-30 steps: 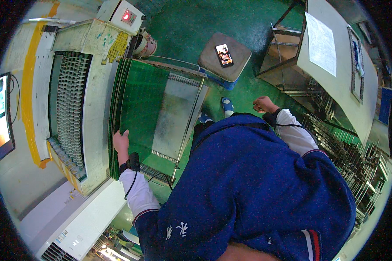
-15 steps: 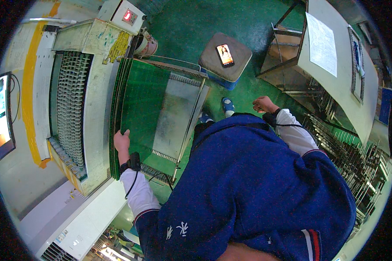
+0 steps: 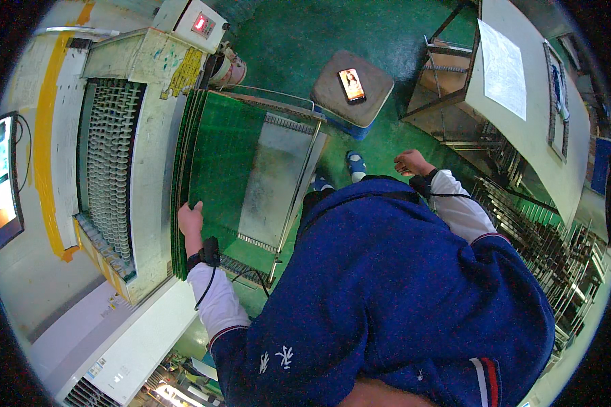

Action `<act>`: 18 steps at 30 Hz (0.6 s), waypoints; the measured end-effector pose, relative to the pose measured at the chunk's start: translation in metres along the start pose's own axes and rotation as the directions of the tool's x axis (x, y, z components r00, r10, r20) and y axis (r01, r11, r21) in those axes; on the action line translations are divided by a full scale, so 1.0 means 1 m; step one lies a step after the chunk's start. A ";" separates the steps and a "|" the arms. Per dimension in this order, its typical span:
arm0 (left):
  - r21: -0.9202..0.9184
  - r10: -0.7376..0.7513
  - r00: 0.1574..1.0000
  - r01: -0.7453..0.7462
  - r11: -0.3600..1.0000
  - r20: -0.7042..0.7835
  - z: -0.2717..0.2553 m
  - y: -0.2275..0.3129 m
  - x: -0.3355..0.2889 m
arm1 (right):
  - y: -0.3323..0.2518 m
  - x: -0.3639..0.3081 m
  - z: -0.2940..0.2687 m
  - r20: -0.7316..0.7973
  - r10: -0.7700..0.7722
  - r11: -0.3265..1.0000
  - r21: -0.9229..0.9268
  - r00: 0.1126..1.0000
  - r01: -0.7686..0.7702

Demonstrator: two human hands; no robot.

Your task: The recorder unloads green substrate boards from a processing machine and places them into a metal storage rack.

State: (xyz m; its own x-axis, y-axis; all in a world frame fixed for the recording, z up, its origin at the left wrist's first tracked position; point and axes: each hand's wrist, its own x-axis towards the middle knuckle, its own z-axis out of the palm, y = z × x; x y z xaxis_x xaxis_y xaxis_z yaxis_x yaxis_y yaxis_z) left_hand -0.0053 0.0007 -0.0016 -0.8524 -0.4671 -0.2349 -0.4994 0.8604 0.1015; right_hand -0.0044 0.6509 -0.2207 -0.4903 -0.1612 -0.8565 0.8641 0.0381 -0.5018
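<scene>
Several large green sheet panels stand on edge, close together, in a metal rack with toothed rails. At their near left part, my left hand is closed on the edge of a green panel, thumb on its right face. The other fingers are partly hidden behind the edge. My right hand hangs away from the rack, near my feet in the picture, fingers loosely curled with nothing visible in them. Each wrist wears a dark strapped device with a cable.
Left of the panels stands a machine with rows of white rollers and a control box. A lit phone lies on a padded stool. At right are a tilted pale board and metal racks. A screen hangs far left.
</scene>
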 end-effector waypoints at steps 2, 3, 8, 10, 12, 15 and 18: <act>-0.017 0.016 1.000 -0.016 1.000 -0.007 0.004 -0.012 0.000 | -0.010 -0.009 0.011 -0.073 0.011 1.000 -0.006 0.997 -0.012; -0.026 0.022 1.000 -0.022 0.999 -0.007 0.005 -0.012 0.000 | -0.008 -0.007 0.009 -0.070 -0.004 1.000 -0.015 0.998 0.003; -0.039 0.011 1.000 -0.010 0.999 0.024 0.001 0.000 -0.002 | -0.006 -0.003 0.009 -0.026 0.009 0.996 0.085 1.000 -0.007; -0.044 0.015 0.999 -0.014 0.999 0.029 -0.002 0.006 -0.006 | -0.010 -0.004 0.012 -0.060 0.005 0.999 0.032 0.998 -0.003; -0.053 0.035 0.998 -0.032 0.998 0.049 -0.006 0.007 -0.007 | -0.011 -0.001 0.015 -0.069 -0.004 1.000 0.009 0.998 0.005; -0.043 0.079 0.994 -0.076 0.996 0.081 -0.013 0.008 -0.009 | -0.014 0.005 0.019 -0.066 -0.040 0.999 0.021 0.997 0.042; -0.034 0.103 0.993 -0.102 0.994 0.053 -0.040 0.013 -0.017 | -0.020 0.010 0.023 -0.026 -0.093 0.996 -0.010 0.995 0.093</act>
State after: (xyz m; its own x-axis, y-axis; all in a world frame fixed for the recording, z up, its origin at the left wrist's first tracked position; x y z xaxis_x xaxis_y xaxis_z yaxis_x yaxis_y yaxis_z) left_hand -0.0037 0.0122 0.0421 -0.8901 -0.3640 -0.2743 -0.4151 0.8959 0.1580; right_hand -0.0241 0.6262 -0.2168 -0.5712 -0.1385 -0.8090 0.8138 0.0329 -0.5802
